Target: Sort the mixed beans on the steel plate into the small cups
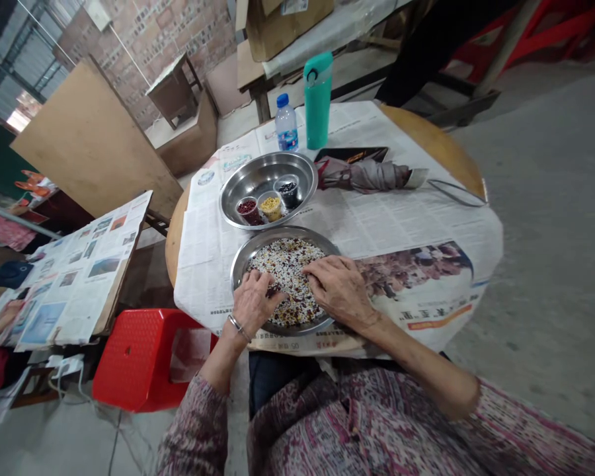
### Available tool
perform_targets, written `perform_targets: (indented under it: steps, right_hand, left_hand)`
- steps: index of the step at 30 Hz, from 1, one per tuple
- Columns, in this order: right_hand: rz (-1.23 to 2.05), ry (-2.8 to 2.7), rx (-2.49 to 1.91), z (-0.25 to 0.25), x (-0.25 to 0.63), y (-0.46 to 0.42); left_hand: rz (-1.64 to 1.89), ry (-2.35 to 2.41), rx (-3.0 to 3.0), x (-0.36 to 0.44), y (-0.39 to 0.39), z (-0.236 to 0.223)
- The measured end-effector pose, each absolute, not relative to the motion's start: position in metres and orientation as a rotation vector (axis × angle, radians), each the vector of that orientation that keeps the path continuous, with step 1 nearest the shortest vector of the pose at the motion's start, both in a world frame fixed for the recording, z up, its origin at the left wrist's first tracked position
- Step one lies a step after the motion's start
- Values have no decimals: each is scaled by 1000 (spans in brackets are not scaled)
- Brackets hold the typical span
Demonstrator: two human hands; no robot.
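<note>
**Item: shallow steel plate** (236, 277) of mixed grains and beans (288, 264) (pale grains speckled with dark red), on newspaper (416, 218) over a round table.

**Left hand** (252, 304): at the plate's near left, fingers curled down together into the mix, a metal bracelet (235, 323) at the wrist. Whether they pinched anything could not be told, the fingertips being hidden.

**Right hand** (338, 289): at the plate's right, fingers lying apart and flat, gripping nothing, their tips on the mix.

**Relation:** the mix lay between the hands, the left hand reaching deeper into it.

**Beyond the plate:** a steel bowl (238, 186) holding three small cups, of red beans (249, 211), yellow grains (271, 208) and black beans (288, 193); farther off, a water bottle (286, 123) and a green flask (318, 99).
</note>
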State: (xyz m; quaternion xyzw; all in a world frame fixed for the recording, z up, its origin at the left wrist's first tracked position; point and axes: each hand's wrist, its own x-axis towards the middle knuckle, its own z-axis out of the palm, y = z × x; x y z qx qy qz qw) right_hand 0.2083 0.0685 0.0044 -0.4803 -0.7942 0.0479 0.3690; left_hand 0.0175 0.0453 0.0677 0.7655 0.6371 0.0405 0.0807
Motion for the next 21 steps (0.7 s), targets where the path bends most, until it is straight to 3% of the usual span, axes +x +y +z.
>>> perform_targets:
  steps: [4,7,21]
  right_hand:
    - [127,-2031,-1229,4,208,68]
    - [139,-1997,-1222,4,208,68]
    - [121,-1876,-1219,-1,208,69]
  left_hand:
    - [-254,1873,2234,16,30,82]
    - [-259,1767,2196,24,25,80]
    - [953,1535,1912,58,75,29]
